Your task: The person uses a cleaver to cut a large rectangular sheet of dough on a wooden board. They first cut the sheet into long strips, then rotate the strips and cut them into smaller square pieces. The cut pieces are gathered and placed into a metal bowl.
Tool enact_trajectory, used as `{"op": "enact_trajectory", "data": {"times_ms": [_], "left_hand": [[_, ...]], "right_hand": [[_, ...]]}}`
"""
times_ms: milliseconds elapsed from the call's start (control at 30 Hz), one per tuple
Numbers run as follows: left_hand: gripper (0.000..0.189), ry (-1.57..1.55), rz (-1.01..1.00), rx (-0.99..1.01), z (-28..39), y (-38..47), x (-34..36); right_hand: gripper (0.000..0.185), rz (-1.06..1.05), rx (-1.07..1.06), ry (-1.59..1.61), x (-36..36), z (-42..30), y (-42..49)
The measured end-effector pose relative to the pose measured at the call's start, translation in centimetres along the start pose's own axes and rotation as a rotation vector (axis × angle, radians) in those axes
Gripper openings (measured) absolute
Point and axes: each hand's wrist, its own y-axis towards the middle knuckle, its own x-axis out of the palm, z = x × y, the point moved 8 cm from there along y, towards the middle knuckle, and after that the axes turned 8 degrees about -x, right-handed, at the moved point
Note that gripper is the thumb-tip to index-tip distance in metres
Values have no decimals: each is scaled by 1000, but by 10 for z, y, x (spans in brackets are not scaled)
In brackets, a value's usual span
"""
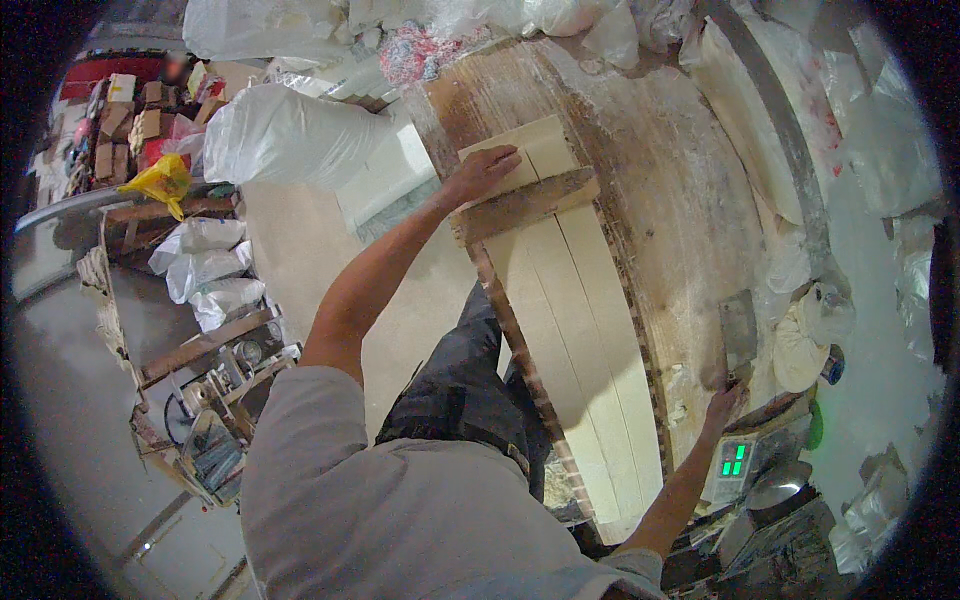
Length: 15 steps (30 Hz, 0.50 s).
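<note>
A long, pale sheet of what looks like dough [592,330] lies lengthwise on a narrow wooden board, with two long lines cut along it. Across its far part rests a thick wooden bar [529,206]. My left hand [491,171] lies on the sheet just beyond the bar, palm down and holding nothing. At the right, my right hand [726,403] is closed around the handle of a flat, rectangular metal blade [739,326], a cleaver or scraper. The blade is over the floury wooden worktable [637,157], apart from the sheet.
A digital scale [731,469] with a green display stands near my right forearm, beside a round metal pan [780,486]. Plastic-wrapped bundles [292,135] lie at the far left. A machine with a gauge [247,352] and a yellow bag [161,180] are farther left.
</note>
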Motion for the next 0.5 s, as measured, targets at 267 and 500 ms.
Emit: {"op": "enact_trajectory", "data": {"times_ms": [267,500], "left_hand": [[45,-45,572,-219,-51,-109,-56],[26,-715,-17,-478,-76,-145,14]], "right_hand": [[49,-261,-148,229,31,13,-11],[39,-142,34,803,7,-60,1]]}}
